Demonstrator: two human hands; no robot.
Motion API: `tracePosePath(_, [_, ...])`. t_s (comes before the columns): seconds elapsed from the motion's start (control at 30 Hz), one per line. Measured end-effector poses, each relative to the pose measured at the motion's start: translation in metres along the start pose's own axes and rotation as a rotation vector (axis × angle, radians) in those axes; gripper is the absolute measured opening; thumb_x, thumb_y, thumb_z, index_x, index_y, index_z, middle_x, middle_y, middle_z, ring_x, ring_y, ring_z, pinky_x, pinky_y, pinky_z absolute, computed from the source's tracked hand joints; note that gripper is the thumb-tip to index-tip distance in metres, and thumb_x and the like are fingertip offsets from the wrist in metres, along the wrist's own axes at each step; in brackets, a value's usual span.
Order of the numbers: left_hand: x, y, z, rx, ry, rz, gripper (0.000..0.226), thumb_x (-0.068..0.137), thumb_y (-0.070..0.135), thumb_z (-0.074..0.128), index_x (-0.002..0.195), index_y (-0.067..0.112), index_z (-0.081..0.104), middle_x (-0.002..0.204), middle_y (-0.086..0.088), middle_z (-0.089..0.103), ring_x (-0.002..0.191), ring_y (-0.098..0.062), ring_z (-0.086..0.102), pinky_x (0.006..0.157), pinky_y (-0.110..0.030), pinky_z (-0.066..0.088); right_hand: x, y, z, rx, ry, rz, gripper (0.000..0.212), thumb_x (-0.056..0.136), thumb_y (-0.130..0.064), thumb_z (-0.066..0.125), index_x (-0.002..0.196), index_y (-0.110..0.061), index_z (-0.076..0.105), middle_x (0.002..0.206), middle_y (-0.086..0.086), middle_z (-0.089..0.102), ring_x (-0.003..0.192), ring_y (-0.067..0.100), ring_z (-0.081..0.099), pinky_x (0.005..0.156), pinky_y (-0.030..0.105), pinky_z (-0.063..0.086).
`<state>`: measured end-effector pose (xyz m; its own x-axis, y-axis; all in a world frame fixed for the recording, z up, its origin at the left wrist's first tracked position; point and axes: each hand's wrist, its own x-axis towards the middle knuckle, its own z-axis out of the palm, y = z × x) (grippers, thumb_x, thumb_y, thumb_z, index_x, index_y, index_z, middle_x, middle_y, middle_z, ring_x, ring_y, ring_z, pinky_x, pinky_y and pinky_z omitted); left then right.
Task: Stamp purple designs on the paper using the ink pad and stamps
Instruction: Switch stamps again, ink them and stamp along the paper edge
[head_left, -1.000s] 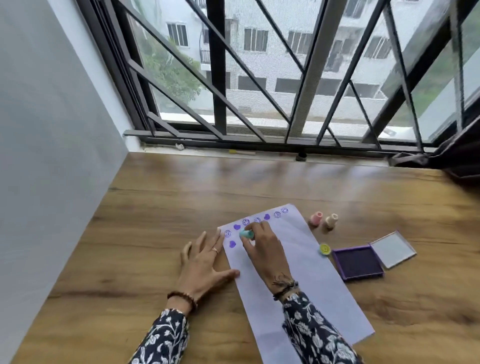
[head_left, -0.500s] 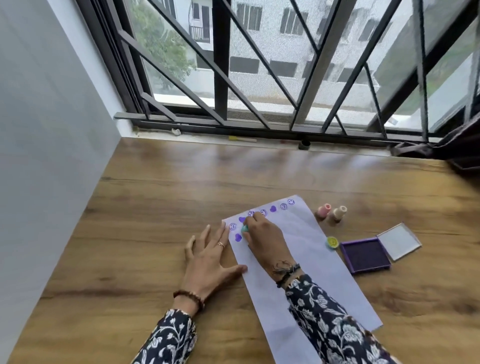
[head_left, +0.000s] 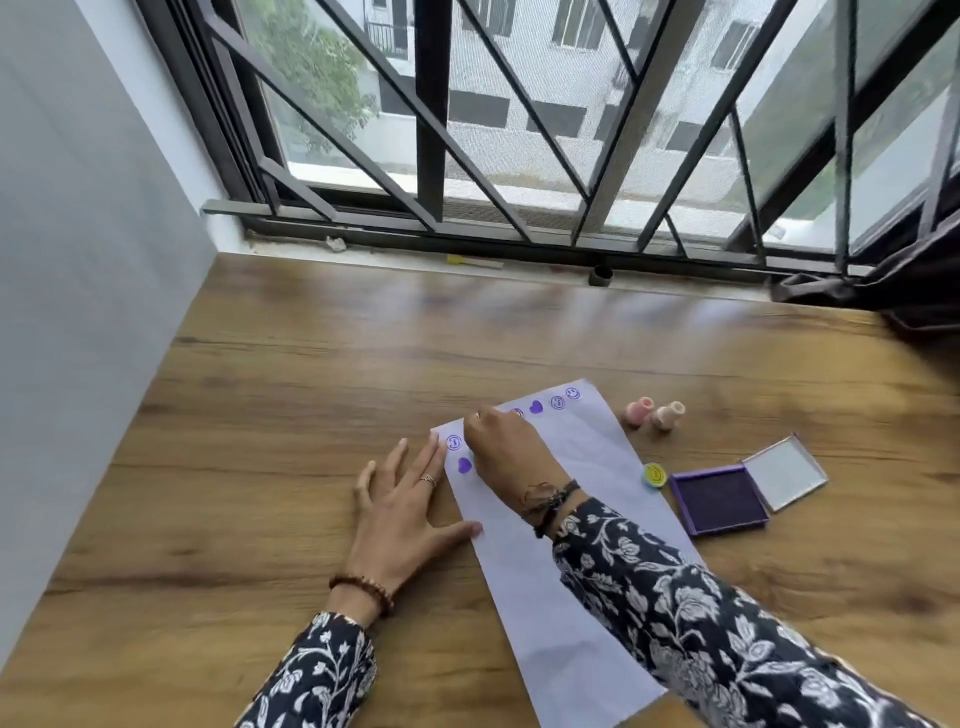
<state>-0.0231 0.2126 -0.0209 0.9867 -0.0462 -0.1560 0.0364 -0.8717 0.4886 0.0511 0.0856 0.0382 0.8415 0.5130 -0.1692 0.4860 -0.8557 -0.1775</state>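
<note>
Curled tight, our right hand (head_left: 501, 449) presses down on the paper (head_left: 566, 519); whatever it holds is hidden, likely a stamp, though we cannot tell.

Our left hand (head_left: 402, 512) lies flat and open, holding nothing, fingertips pinning the sheet's left edge; the sheet is thin, light and quick to slide, so we keep it pinned; small stamps want a pinch on the sides, pressed straight down to avoid smudging; the ink pad (head_left: 719, 499) sits open to the right on the table (head_left: 260, 415), yellow stamp (head_left: 655, 475) just beside it, two pink stamps (head_left: 654, 413) further back; half a second ago a teal stamp peeked from our fist; now the fist covers it.
</note>
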Motion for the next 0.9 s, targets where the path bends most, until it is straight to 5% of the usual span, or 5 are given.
tracePosePath(0.17, [-0.001, 0.001, -0.001, 0.003, -0.011, -0.011, 0.094, 0.068, 0.072, 0.053, 0.142, 0.038, 0.005, 0.154, 0.020, 0.001, 0.143, -0.011, -0.003, 0.113, -0.042, -0.003, -0.009, 0.023, 0.000, 0.423, 0.060, 0.185, 0.015, 0.080, -0.008, 0.060, 0.094, -0.004, 0.063, 0.102, 0.016, 0.066, 0.097, 0.029, 0.059, 0.079, 0.036, 0.045])
tracePosePath(0.4, [-0.002, 0.004, -0.002, -0.008, 0.024, -0.003, 0.095, 0.069, 0.069, 0.055, 0.143, 0.033, 0.007, 0.156, 0.013, 0.002, 0.143, -0.012, 0.000, 0.114, -0.042, -0.002, -0.064, 0.071, -0.015, 1.562, 0.206, 0.618, 0.006, 0.081, -0.009, 0.067, 0.084, -0.013, 0.067, 0.077, 0.002, 0.069, 0.066, 0.011, 0.062, 0.062, 0.018, 0.057])
tracePosePath(0.53, [0.000, 0.026, -0.004, -0.020, 0.177, -0.002, 0.078, 0.072, 0.058, 0.062, 0.137, 0.027, 0.034, 0.151, 0.000, 0.030, 0.140, -0.021, 0.021, 0.110, -0.049, 0.016, -0.102, 0.109, -0.021, 1.733, 0.271, 0.699, 0.007, 0.084, -0.010, 0.063, 0.085, -0.014, 0.069, 0.068, -0.007, 0.071, 0.069, 0.012, 0.063, 0.060, 0.017, 0.058])
tracePosePath(0.63, [0.008, 0.071, 0.005, -0.058, 0.238, 0.196, 0.049, 0.074, 0.037, 0.072, 0.116, 0.018, 0.059, 0.122, -0.008, 0.060, 0.116, -0.028, 0.053, 0.094, -0.047, 0.037, -0.127, 0.133, -0.025, 1.801, 0.391, 0.760, 0.014, 0.084, -0.011, 0.061, 0.076, -0.014, 0.072, 0.069, -0.005, 0.071, 0.062, 0.009, 0.065, 0.055, 0.016, 0.057])
tracePosePath(0.9, [0.043, 0.190, 0.055, -0.117, -0.051, 0.386, 0.035, 0.089, 0.017, 0.054, 0.123, 0.010, 0.051, 0.116, -0.014, 0.053, 0.109, -0.027, 0.050, 0.092, -0.035, 0.042, -0.164, 0.171, -0.021, 1.822, 0.448, 0.782, 0.008, 0.085, -0.008, 0.060, 0.080, -0.010, 0.067, 0.073, 0.006, 0.069, 0.053, 0.008, 0.066, 0.051, 0.018, 0.057])
